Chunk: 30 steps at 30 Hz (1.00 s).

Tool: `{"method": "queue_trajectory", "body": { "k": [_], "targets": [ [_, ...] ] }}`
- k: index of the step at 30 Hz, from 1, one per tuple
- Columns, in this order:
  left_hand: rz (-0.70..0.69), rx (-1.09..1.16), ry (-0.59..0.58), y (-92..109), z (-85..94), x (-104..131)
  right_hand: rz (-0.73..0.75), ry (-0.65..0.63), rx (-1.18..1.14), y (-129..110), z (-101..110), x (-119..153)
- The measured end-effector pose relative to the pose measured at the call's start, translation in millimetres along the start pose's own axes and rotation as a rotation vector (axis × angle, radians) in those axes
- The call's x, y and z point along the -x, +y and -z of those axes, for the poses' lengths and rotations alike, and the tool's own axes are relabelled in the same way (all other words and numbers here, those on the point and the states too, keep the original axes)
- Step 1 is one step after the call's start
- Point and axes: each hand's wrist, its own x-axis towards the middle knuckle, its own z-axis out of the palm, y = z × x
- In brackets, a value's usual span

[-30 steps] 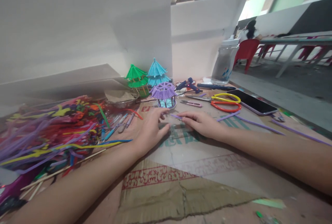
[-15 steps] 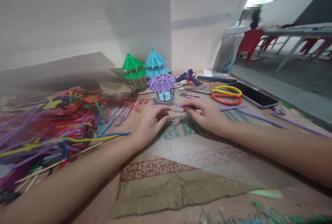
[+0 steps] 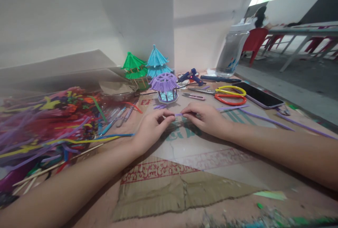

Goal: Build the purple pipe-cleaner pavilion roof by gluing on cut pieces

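Note:
A short purple strip [image 3: 179, 114] spans the small gap between my two hands over the cardboard sheet [image 3: 211, 185]. My left hand [image 3: 155, 124] pinches its left end between thumb and fingers. At its right end, my right hand [image 3: 202, 117] closes thumb and fingertips on it. Just beyond stands a small pavilion model with a purple roof [image 3: 164, 83]. A few short purple pieces [image 3: 160, 107] lie in front of the model. Behind it are a green-roofed model [image 3: 134, 65] and a blue-roofed model [image 3: 157, 61].
Colourful craft strips [image 3: 68, 119] pile up on the left. Scissors [image 3: 229, 95], a small cutter [image 3: 193, 96], a glue gun [image 3: 191, 76], a phone [image 3: 258, 95] and a water bottle [image 3: 231, 52] stand or lie behind and right. A person [image 3: 260, 18] sits in the background.
My right hand has moved slightly left and its fingers have closed on the purple strip, which now shows between both hands. The view has shifted slightly.

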Motion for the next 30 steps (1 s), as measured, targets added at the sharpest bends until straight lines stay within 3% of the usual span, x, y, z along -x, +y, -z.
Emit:
{"method": "queue_trajectory", "body": {
  "k": [4,18,25,30],
  "targets": [
    [0.098,0.153,-0.065,3,-3.7,3,0.005,0.002,-0.001,-1,1,-1],
    [-0.024,0.068,-0.078,8,-5.1,7,0.012,-0.008,-0.015,-15,-1,3],
    [0.059,0.306,-0.052,3,-5.3,2,-0.011,0.039,-0.085,-10,0,2],
    [0.126,0.285,-0.068,9,-2.9,0,0.023,0.051,-0.084,-10,1,2]
  ]
}}
